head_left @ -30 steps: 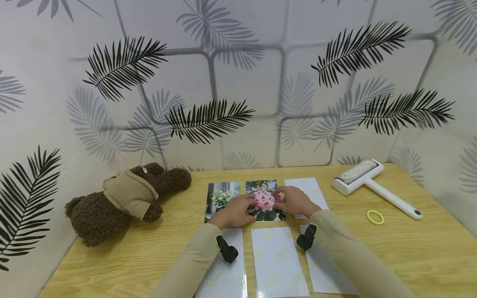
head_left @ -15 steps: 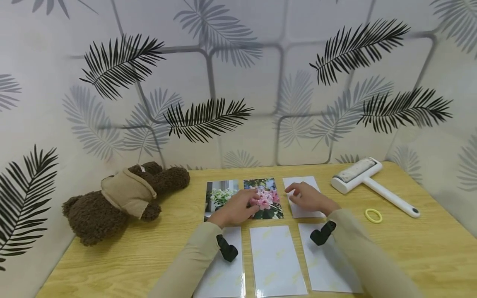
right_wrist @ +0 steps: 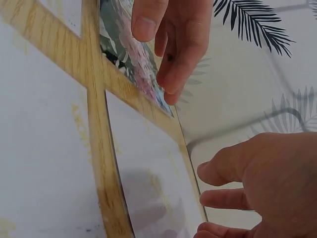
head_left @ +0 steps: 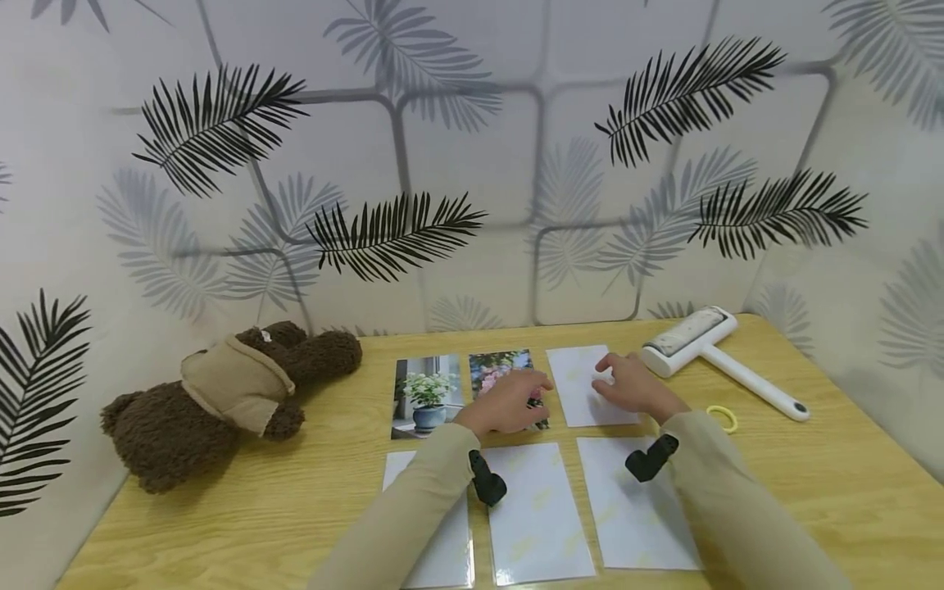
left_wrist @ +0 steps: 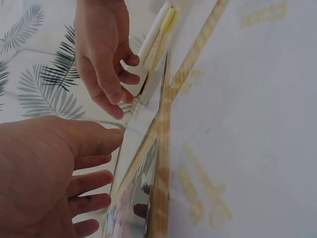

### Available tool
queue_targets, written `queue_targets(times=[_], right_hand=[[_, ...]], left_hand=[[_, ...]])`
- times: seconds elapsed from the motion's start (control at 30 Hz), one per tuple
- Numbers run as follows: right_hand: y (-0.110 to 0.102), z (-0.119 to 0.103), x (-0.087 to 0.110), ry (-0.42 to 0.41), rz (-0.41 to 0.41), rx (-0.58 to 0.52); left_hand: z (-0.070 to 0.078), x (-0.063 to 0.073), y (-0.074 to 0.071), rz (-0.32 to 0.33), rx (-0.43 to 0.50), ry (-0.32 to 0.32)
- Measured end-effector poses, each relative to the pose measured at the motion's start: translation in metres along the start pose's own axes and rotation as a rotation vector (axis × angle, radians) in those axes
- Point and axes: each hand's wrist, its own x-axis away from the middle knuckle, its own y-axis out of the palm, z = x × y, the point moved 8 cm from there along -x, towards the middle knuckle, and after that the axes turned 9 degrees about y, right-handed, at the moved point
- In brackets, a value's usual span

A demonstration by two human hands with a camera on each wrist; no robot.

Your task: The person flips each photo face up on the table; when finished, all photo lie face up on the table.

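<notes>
In the head view my left hand [head_left: 512, 401] hovers over the photo of pink flowers [head_left: 488, 370], covering part of it, its fingers loosely bent around nothing. My right hand [head_left: 633, 385] hangs above the right edge of a face-down white photo sheet [head_left: 575, 381] in the back row, also holding nothing. Left of these lies a photo of a potted plant [head_left: 428, 393]. Both wrist views show a gap between the fingers and the sheets. In the right wrist view a shadow falls on the white sheet [right_wrist: 163, 163] below the right hand.
Nearer me lie a left white sheet [head_left: 453, 557], a middle one [head_left: 542, 516] and a right one [head_left: 627, 524]. A brown teddy bear [head_left: 236, 385] lies at left. At right are a white lint roller [head_left: 752, 381] and a yellow ring [head_left: 726, 419]. A patterned wall stands behind.
My right hand has left the pink flower photo and moved right, over the back-right white sheet. My left hand has lifted and shifted right across the flower photo. The view has turned slightly right.
</notes>
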Motion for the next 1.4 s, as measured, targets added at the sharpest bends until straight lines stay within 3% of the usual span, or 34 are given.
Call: queue_targets(times=[0.2,0.3,0.47,0.6,0.8,0.87,0.97,1.17,1.4], right_hand=[[0.008,0.013,0.005,0.166,-0.121,-0.031],[0.01,0.016,0.008,0.199,-0.137,-0.051],[0.01,0.019,0.008,0.174,-0.118,-0.062],[0.01,0.022,0.007,0.16,-0.125,-0.11],[0.008,0.028,0.011,0.21,-0.161,-0.297],[0.005,0.031,0.013,0.231,-0.147,-0.379],[-0.001,0.033,0.015,0.237,-0.102,-0.493],[-0.008,0.036,0.015,0.202,-0.035,-0.565],[-0.01,0.037,0.014,0.147,-0.007,-0.612]], left_hand=[[0.003,-0.014,0.005,-0.044,0.05,-0.048],[0.002,-0.019,0.008,-0.053,0.063,-0.056],[0.001,-0.023,0.013,-0.055,0.086,-0.059],[0.001,-0.026,0.015,-0.062,0.048,-0.051],[-0.004,-0.032,0.019,-0.086,0.014,-0.064],[-0.013,-0.037,0.026,-0.074,0.01,-0.033],[-0.015,-0.039,0.029,-0.07,0.016,-0.024],[0.0,-0.031,0.019,-0.065,0.045,-0.044],[0.001,-0.03,0.017,-0.046,0.083,-0.045]])
